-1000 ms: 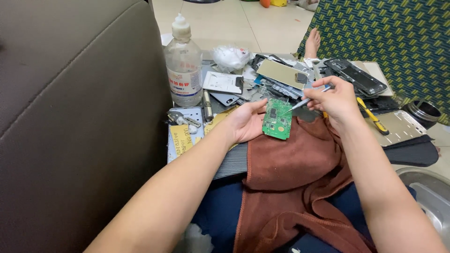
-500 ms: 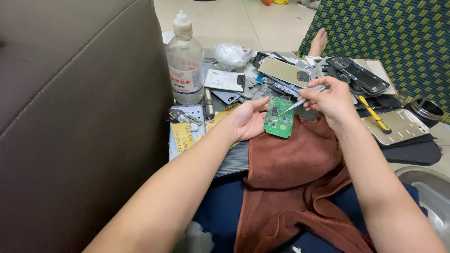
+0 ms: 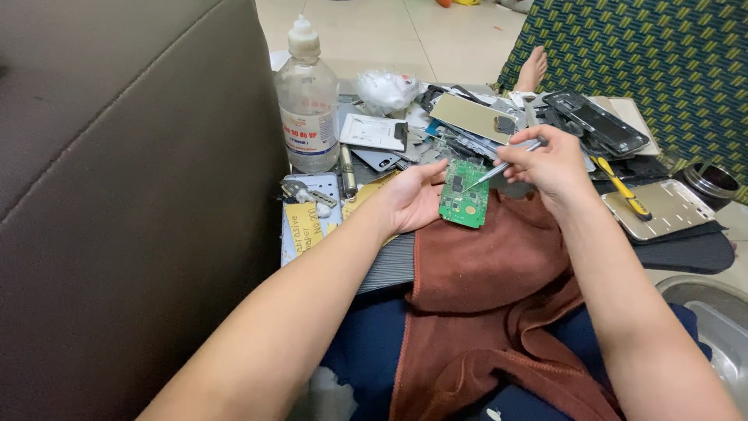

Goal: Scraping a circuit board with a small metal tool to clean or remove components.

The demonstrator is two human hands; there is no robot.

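Between frames, we saw little change: our left hand [image 3: 417, 199] stayed under the green circuit board [image 3: 464, 194], and the board remained above the brown towel [image 3: 483, 273] on our lap. Its fingers were curled around the board's left edge. Our right hand [image 3: 549, 160] pinched the metal tweezers [image 3: 499, 166], fingers closed on the shaft, tip touching the board. Beyond, a clear plastic bottle [image 3: 308, 105] stood on the cluttered tabletop [image 3: 389, 261], with a yellow-handled screwdriver [image 3: 622, 188] to the right.

A clear bottle [image 3: 308, 101] (white-capped) stands beside scattered phone parts [image 3: 499, 125] and a yellow-handled screwdriver [image 3: 622, 187].
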